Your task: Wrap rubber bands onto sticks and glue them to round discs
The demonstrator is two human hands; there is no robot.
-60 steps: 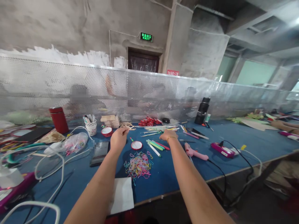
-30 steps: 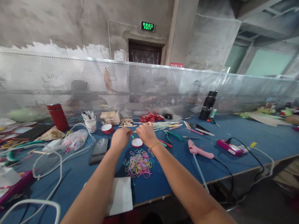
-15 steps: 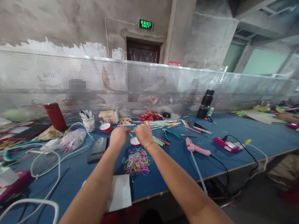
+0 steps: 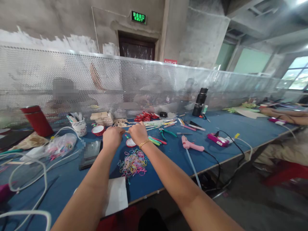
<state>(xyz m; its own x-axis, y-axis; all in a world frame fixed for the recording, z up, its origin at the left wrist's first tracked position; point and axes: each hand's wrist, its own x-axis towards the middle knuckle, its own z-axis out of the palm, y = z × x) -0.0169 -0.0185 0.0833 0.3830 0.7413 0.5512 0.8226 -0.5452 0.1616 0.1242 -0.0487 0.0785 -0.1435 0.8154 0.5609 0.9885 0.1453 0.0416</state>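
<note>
My left hand [image 4: 112,138] and my right hand [image 4: 139,132] are raised close together over the blue table [image 4: 154,170]. The fingers of both are closed on something small and yellowish between them, too small to name. A round white-and-red piece [image 4: 131,142] lies just below my right hand. Nearer to me is a pile of coloured plastic clips [image 4: 133,163]. A white sheet [image 4: 117,195] lies partly under my left forearm, and a dark tray [image 4: 90,154] sits left of my left hand.
On the right are a pink glue gun [image 4: 192,145], green pliers [image 4: 167,133], a magenta device [image 4: 218,140] with cords and a black bottle [image 4: 200,102]. A red bottle [image 4: 38,121], a pen cup [image 4: 79,126] and loose white cables stand left. Another person's arm [image 4: 286,115] rests far right.
The camera view has turned to the right, so the table and its things appear shifted left. Both hands remain together with fingers closed; more of the other person's arm shows.
</note>
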